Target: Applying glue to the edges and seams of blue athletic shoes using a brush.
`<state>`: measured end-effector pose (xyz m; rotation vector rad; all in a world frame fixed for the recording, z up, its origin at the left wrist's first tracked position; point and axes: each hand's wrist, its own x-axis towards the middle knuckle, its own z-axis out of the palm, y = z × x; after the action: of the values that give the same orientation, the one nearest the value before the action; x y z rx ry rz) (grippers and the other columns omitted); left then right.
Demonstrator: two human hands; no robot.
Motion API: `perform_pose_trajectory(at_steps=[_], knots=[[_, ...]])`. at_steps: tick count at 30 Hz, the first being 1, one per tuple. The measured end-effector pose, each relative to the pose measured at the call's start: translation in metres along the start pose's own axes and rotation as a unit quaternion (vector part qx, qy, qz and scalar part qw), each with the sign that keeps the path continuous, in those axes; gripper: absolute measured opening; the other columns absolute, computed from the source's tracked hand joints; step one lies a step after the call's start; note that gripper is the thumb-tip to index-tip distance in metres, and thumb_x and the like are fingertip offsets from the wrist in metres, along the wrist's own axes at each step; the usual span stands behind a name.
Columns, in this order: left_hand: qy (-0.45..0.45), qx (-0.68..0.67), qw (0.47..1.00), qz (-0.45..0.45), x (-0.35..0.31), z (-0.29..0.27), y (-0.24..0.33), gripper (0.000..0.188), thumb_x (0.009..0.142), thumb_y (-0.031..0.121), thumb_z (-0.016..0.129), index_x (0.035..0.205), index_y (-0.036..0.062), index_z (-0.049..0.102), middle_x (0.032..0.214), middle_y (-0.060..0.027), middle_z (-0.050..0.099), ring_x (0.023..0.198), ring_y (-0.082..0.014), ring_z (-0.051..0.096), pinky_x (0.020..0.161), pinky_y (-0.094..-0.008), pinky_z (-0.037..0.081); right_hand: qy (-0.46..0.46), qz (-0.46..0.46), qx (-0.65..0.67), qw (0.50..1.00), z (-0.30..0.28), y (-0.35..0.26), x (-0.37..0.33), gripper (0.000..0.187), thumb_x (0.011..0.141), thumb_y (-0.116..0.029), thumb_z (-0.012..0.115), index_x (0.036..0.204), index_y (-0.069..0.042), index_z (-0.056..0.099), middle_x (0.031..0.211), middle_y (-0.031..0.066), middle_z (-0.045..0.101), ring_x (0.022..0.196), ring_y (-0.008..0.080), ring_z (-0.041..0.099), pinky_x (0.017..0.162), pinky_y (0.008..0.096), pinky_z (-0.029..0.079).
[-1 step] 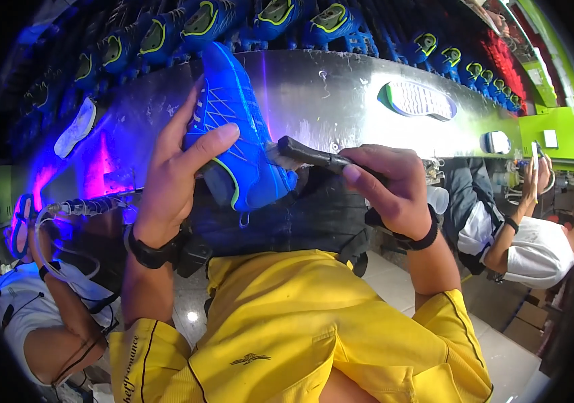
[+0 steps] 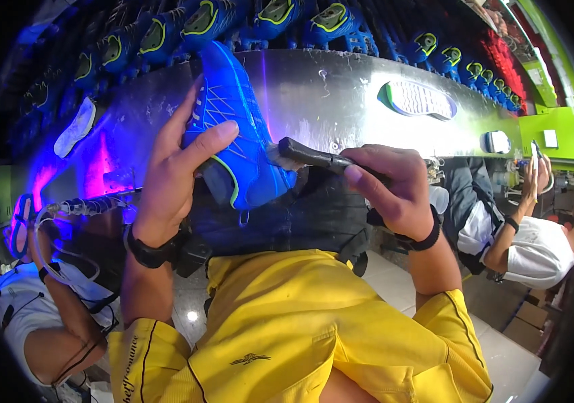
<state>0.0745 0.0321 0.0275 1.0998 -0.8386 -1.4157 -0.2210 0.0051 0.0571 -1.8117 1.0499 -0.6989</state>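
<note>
My left hand [image 2: 174, 161] is wrapped around a blue shoe upper [image 2: 236, 111], thumb across its laced-looking side. The upper is tilted, its toe pointing away from me and its lime-edged collar toward me. Between the thumb and fingers of my right hand [image 2: 391, 180] is the dark handle of a brush [image 2: 308, 154]. Its pale bristles touch the upper's right edge, towards the heel. The fingers behind the upper are mostly hidden.
Beyond my hands runs a metal bench [image 2: 300, 87], with a white sole [image 2: 421, 101] at right and another sole [image 2: 75, 127] at left. Blue shoe uppers [image 2: 273, 17] line a rack behind it. Co-workers in white sit at left [image 2: 52, 316] and right [image 2: 536, 252].
</note>
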Motion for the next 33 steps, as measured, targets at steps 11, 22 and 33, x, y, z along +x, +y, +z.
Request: perform_pose_trajectory(at_steps=[11,22,33], knots=[[0.102,-0.018,0.991,-0.081,0.005,0.014,0.008,0.051,0.101,0.027,0.073,0.145,0.0041,0.061,0.118,-0.0048,0.075,0.098,-0.0125,0.076,0.073,-0.0291,0.065,0.021,-0.090,-0.102,0.991,-0.024,-0.018,0.012,0.021,0.090,-0.007,0.075,0.107,0.004,0.077,0.076,0.0116,0.066,0.056,0.0162,0.057,0.055,0.0301,0.043],[0.094,-0.082,0.971,-0.202,0.004,0.012,-0.008,0.048,0.105,0.046,0.066,0.135,0.0096,0.065,0.111,-0.0079,0.078,0.089,-0.0195,0.079,0.054,-0.0236,0.060,0.028,-0.211,-0.198,0.957,-0.045,-0.023,0.042,0.023,0.085,-0.010,0.080,0.103,0.004,0.079,0.075,0.0122,0.070,0.057,0.0212,0.063,0.054,0.0321,0.049],[0.010,-0.231,0.924,-0.305,-0.008,0.012,-0.021,0.069,0.106,0.069,0.047,0.141,0.0116,0.060,0.099,-0.0123,0.076,0.076,-0.0241,0.077,0.050,-0.0229,0.053,0.018,-0.261,-0.173,0.949,-0.061,-0.010,0.061,0.024,0.086,-0.012,0.081,0.104,0.004,0.080,0.082,0.0145,0.075,0.062,0.0211,0.068,0.057,0.0304,0.051]])
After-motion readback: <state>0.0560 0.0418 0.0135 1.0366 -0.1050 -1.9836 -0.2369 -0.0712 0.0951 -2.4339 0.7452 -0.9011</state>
